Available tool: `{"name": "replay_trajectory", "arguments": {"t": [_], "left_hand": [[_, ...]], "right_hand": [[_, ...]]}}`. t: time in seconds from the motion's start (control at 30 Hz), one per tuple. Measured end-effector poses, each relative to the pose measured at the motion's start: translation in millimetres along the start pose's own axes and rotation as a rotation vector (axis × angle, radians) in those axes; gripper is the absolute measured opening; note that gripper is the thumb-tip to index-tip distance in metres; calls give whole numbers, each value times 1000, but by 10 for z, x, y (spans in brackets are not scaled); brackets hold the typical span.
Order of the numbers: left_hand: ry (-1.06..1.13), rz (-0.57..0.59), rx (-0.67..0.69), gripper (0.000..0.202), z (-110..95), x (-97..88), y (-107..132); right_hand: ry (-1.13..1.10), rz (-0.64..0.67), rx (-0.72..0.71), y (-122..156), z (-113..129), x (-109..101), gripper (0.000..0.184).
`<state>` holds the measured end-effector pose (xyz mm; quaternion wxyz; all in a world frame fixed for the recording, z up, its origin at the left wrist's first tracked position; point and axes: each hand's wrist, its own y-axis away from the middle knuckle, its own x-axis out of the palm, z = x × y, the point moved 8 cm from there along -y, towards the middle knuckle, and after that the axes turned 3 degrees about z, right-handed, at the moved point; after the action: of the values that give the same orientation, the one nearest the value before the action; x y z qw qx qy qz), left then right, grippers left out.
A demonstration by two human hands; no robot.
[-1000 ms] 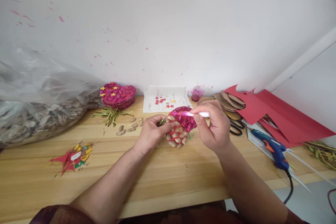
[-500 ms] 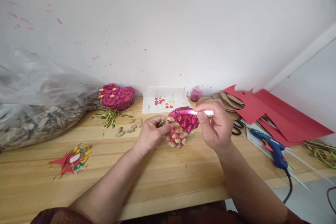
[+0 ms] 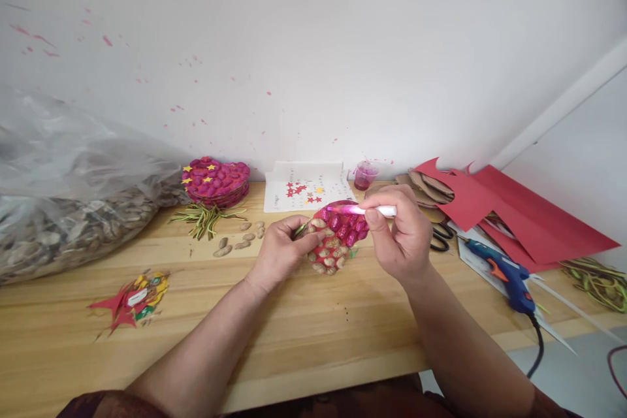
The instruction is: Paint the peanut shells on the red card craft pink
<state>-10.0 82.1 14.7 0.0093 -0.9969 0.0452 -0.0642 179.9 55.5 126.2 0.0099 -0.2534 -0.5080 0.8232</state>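
My left hand (image 3: 284,245) is closed on the left edge of a red piece covered with peanuts (image 3: 329,253), holding it above the table. Its upper right peanuts are glossy magenta; those lower and to the left are bare tan. Pinched in my right hand (image 3: 404,232) is a white-handled paintbrush (image 3: 377,210), its magenta-stained tip touching the top of the piece. Green stem-like strands show at my left fingers. Behind, a clear cup of magenta paint (image 3: 365,176) stands by the wall. Several loose peanuts (image 3: 242,245) lie left of my left hand.
A stack of magenta peanut pieces with yellow stars (image 3: 215,179) stands back left, beside a plastic bag of peanuts (image 3: 83,228). White paper (image 3: 277,189) bears small stars. Paper scraps (image 3: 117,304) lie front left. Right are red paper (image 3: 553,222), scissors (image 3: 441,238) and a blue glue gun (image 3: 512,281).
The view has shifted slightly. Both hands keep their holds, and the brush tip remains at the top of the peanut-covered piece.
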Motion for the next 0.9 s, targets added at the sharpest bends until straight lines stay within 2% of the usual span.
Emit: {"name": "replay_trajectory", "arguments": {"t": [0.57, 0.9], "left_hand": [[-33, 13, 22, 38, -11, 6, -5], [115, 12, -41, 41, 44, 30, 2]], "right_hand": [[4, -8, 4, -9, 0, 0, 12], [24, -12, 20, 4, 7, -5, 10]]}}
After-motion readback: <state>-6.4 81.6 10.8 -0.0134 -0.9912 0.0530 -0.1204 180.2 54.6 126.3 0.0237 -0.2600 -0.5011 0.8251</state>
